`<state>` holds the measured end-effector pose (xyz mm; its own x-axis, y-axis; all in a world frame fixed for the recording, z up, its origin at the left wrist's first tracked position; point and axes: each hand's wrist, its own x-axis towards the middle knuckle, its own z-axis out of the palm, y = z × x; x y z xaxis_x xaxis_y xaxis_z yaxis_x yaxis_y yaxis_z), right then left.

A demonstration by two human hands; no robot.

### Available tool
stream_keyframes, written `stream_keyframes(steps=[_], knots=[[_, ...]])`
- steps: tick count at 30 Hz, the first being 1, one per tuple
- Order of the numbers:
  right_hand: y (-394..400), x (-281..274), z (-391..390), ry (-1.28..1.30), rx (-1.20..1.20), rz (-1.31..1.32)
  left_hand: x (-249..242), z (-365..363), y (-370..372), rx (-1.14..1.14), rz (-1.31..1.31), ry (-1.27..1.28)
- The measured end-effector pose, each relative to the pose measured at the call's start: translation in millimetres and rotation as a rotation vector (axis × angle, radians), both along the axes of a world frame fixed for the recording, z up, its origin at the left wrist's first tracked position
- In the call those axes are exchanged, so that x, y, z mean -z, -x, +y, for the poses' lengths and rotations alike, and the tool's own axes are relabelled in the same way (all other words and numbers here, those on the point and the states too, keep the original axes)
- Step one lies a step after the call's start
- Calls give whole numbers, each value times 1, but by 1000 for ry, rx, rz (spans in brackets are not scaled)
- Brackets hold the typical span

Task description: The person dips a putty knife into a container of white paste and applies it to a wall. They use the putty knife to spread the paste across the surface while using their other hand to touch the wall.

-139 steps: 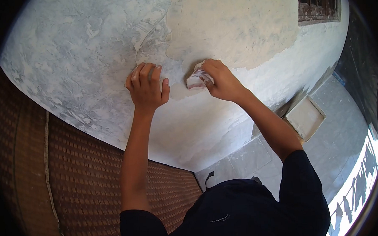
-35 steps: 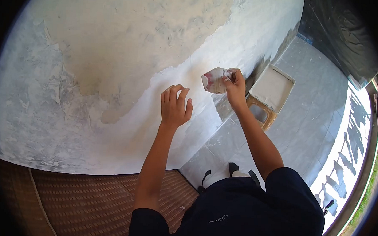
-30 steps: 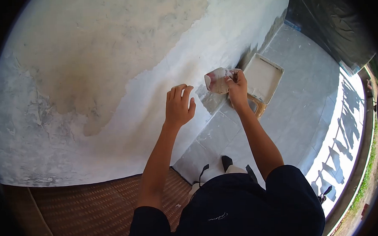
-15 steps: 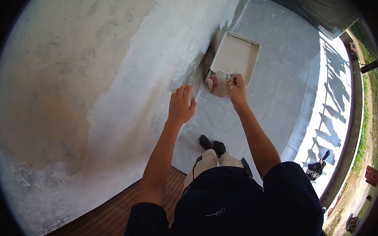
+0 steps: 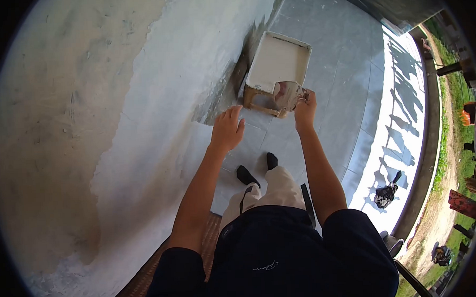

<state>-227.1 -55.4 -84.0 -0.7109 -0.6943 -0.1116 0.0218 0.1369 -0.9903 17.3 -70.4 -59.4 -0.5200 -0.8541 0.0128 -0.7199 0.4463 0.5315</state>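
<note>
My right hand is closed on the edge of a flat, smeared scraper. The scraper overlaps the near rim of a square tub, which holds a smooth cream-coloured paste. Under the tub stands a small stool, its legs showing on the near side. To the left, my left hand hangs in the air with fingers stretched and nothing in it. It is nearest to the wall, where a white coat meets a rougher beige area.
Grey floor tiles run along the wall. A brown woven mat lies at the lower left. On the sunlit strip at right is a black bag, beside a low kerb. A dark sheet hangs at the upper right.
My feet have stepped apart, and the view has shifted so the wall and tub sit further left. The scraper has turned at the tub's near rim, still in my right hand.
</note>
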Motion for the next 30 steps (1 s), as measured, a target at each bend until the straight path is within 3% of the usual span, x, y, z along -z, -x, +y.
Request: stream_keyframes(steps=[12,14,21,30], knots=[[52,55,-80,-109,-147,37,55,-48,54,-108,10,-116],[60,56,-95,-199,-217,217,64,-57,63,-118,7,-139],[85,81,-141,-282,-407,436,92,-76,91,-204,82,-208],[97,150,-162,-228,-616,484,146,-76,129,-429,120,-556]])
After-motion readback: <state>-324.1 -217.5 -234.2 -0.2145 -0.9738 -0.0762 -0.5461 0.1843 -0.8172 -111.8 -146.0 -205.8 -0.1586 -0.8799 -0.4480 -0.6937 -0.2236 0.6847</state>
